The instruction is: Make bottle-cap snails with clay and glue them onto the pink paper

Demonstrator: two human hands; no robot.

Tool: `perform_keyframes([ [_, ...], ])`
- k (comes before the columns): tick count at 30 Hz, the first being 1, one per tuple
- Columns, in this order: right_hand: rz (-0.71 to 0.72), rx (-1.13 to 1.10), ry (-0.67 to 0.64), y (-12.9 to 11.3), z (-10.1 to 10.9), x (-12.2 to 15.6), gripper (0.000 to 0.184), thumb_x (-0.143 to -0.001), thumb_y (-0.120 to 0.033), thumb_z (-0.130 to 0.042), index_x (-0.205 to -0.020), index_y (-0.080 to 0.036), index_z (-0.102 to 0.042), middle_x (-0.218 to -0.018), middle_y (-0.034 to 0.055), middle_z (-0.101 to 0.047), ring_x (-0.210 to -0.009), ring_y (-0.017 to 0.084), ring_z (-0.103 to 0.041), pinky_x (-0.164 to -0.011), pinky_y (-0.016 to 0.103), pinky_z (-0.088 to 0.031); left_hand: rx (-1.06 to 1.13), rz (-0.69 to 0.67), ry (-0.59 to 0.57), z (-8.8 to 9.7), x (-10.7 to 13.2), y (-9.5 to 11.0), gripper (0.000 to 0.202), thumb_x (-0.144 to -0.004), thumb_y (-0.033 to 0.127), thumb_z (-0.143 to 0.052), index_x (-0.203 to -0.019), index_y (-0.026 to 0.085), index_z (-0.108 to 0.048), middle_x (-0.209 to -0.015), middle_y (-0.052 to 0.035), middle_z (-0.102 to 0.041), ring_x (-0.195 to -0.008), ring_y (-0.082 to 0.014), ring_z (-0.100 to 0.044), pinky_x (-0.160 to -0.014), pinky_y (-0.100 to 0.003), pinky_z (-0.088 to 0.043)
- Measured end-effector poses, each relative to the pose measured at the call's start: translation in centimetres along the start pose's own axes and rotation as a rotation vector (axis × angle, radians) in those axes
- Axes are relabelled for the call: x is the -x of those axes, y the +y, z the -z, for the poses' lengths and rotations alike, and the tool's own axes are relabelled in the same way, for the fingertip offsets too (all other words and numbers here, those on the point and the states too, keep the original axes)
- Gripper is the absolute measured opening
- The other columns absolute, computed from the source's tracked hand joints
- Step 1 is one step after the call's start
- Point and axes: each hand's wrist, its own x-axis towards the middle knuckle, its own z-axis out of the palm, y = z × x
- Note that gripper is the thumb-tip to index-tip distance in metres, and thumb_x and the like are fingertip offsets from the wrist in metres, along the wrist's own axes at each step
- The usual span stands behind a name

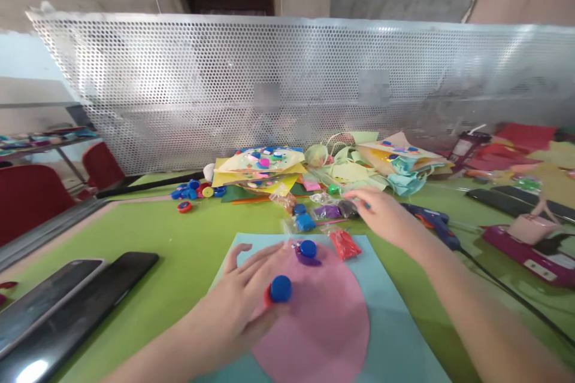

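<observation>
My left hand (247,287) lies over a pink paper circle (323,323) on a light blue sheet (395,329), its fingers stretched out. Between its thumb and forefinger is a blue bottle cap with red along one side (281,288); whether the hand grips it I cannot tell. Just past the fingertips, another blue cap (308,248) rests on a curved purple clay strip (307,261). My right hand (377,212) reaches forward with fingers apart, by a small bag of dark clay (348,209). Nearby are bags of purple clay (327,212), blue clay (305,222) and red clay (345,244).
Several bottle caps (191,190) lie at the back left, beside decorated paper pieces (265,161). A glue gun (433,221) trails its cord on the right, near a purple box (534,254). Phones (103,299) lie left. A perforated metal screen (291,72) stands behind the green table (179,245).
</observation>
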Motion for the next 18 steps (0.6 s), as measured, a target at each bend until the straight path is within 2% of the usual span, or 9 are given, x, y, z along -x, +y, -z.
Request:
perform_keyframes([
  [2, -0.022, 0.114, -0.089, 0.3, -0.8, 0.1, 0.021, -0.083, -0.024, -0.048, -0.095, -0.017, -0.065, -0.102, 0.0116, -0.062, -0.087, 0.022, -0.060, -0.081, 0.036, -0.046, -0.099, -0.064, -0.113, -0.4, -0.2, -0.2, 0.068, -0.089, 0.033, -0.044, -0.146, 0.021, -0.008, -0.149, -0.0150, -0.025, -0.138, -0.0305, -0.021, -0.107, -0.059, -0.012],
  [3, -0.028, 0.158, -0.137, 0.2, -1.4, 0.3, 0.023, -0.083, -0.027, -0.051, -0.097, -0.017, -0.065, -0.100, 0.0113, -0.063, -0.086, 0.022, -0.061, -0.079, 0.034, -0.046, -0.114, -0.092, -0.180, -0.6, -0.2, -0.3, 0.072, -0.088, 0.040, -0.044, -0.146, 0.020, -0.006, -0.151, -0.0153, -0.018, -0.139, -0.0321, -0.016, -0.107, -0.060, -0.011],
  [5, -0.036, 0.235, -0.221, -0.1, -2.3, 0.8, 0.029, -0.081, -0.032, -0.055, -0.104, -0.016, -0.063, -0.103, 0.0116, -0.062, -0.090, 0.022, -0.061, -0.078, 0.032, -0.047, -0.106, -0.121, -0.296, -0.7, -0.4, -0.2, 0.076, -0.088, 0.049, -0.040, -0.145, 0.017, -0.002, -0.151, -0.0151, -0.014, -0.139, -0.0315, -0.014, -0.107, -0.061, -0.011],
  [7, -0.042, 0.302, -0.290, -0.4, -3.0, 1.3, 0.034, -0.079, -0.030, -0.059, -0.109, -0.015, -0.062, -0.106, 0.0126, -0.061, -0.096, 0.024, -0.060, -0.080, 0.032, -0.046, -0.103, -0.114, -0.351, -0.5, -0.5, 0.1, 0.072, -0.089, 0.052, -0.035, -0.145, 0.018, -0.004, -0.151, -0.0129, -0.015, -0.139, -0.0303, -0.014, -0.107, -0.061, -0.010],
  [11, -0.039, 0.385, -0.374, -0.3, -3.1, 1.4, 0.036, -0.080, -0.027, -0.059, -0.113, -0.013, -0.059, -0.107, 0.0135, -0.060, -0.099, 0.025, -0.058, -0.083, 0.032, -0.045, -0.080, -0.122, -0.367, 0.1, -0.4, 0.6, 0.069, -0.090, 0.049, -0.036, -0.144, 0.019, -0.006, -0.151, -0.0121, -0.016, -0.139, -0.0300, -0.014, -0.108, -0.061, -0.008],
  [16, -0.062, 0.456, -0.390, 0.3, -2.5, 0.8, 0.033, -0.081, -0.024, -0.057, -0.112, -0.010, -0.059, -0.106, 0.0162, -0.059, -0.103, 0.028, -0.056, -0.086, 0.035, -0.042, -0.070, -0.143, -0.350, 0.0, -0.4, 0.6, 0.060, -0.091, 0.019, -0.035, -0.145, 0.022, -0.007, -0.151, -0.0059, -0.020, -0.139, -0.0190, -0.020, -0.113, -0.049, -0.008],
  [18, -0.077, 0.475, -0.393, 0.4, -2.2, 0.7, 0.032, -0.082, -0.023, -0.057, -0.111, -0.010, -0.059, -0.106, 0.0168, -0.059, -0.102, 0.028, -0.056, -0.084, 0.036, -0.043, -0.069, -0.135, -0.335, -0.1, -0.5, 0.2, 0.057, -0.092, 0.017, -0.035, -0.144, 0.023, -0.013, -0.150, -0.0054, -0.024, -0.138, -0.0175, -0.022, -0.113, -0.049, -0.006],
])
